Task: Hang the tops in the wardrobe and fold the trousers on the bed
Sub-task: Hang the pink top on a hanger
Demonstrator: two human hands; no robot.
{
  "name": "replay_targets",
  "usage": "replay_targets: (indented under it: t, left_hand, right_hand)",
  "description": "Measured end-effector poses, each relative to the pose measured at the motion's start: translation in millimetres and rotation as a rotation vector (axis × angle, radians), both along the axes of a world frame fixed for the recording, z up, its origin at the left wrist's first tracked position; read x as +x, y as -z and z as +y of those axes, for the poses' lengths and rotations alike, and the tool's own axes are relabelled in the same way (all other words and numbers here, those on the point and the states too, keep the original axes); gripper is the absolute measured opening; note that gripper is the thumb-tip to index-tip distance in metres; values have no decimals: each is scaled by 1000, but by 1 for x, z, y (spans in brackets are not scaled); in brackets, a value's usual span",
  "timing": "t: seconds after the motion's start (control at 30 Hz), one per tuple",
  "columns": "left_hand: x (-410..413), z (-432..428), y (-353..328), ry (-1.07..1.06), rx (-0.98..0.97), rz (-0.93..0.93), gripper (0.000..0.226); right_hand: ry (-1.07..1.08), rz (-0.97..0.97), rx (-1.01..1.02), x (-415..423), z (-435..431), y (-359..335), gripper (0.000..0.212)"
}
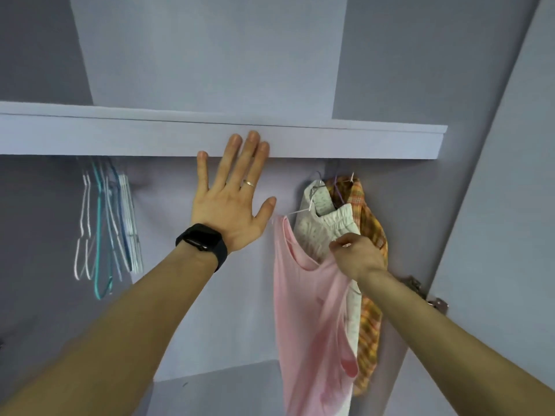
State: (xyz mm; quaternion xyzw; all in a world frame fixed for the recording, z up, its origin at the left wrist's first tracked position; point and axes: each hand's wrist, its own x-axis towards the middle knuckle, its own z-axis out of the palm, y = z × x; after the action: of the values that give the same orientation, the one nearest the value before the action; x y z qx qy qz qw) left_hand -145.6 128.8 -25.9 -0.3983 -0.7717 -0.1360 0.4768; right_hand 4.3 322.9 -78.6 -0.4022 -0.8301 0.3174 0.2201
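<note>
Left hand (231, 202) was spread flat at the shelf (330, 142) edge; right hand (357, 256) pinched the pink top (309, 310).

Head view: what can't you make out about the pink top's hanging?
All head view.
Rail: hidden behind the shelf front, so the pink top hanger's hook is unseen.
Right hand grip on the top: fingertips hidden behind its own back.
Empty hangers: blurred, uncountable.
Bed, trousers: outside the frame.

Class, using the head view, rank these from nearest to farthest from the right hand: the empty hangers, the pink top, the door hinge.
1. pink top: touching the right hand, directly below it.
2. door hinge: just to its right, slightly lower.
3. empty hangers: far left, under the shelf.
</note>
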Motion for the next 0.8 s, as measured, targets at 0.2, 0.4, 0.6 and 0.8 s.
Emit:
replay_targets:
  t: [0.2, 0.4, 0.6, 0.8]
  left_hand:
    - [-12, 7, 9, -34, 70, 154, 78]
    - [-17, 13, 10, -44, 105, 194, 77]
    - [-22, 16, 12, -28, 131, 216, 79]
    - [-18, 12, 9, -22, 72, 146, 84]
  right_hand:
    - [88, 121, 90, -24, 25, 12, 23]
    - [174, 171, 176, -59, 37, -14, 23]
    - [217, 124, 196, -97, 48, -13, 20]
    - [135, 41, 183, -85, 45, 5, 36]
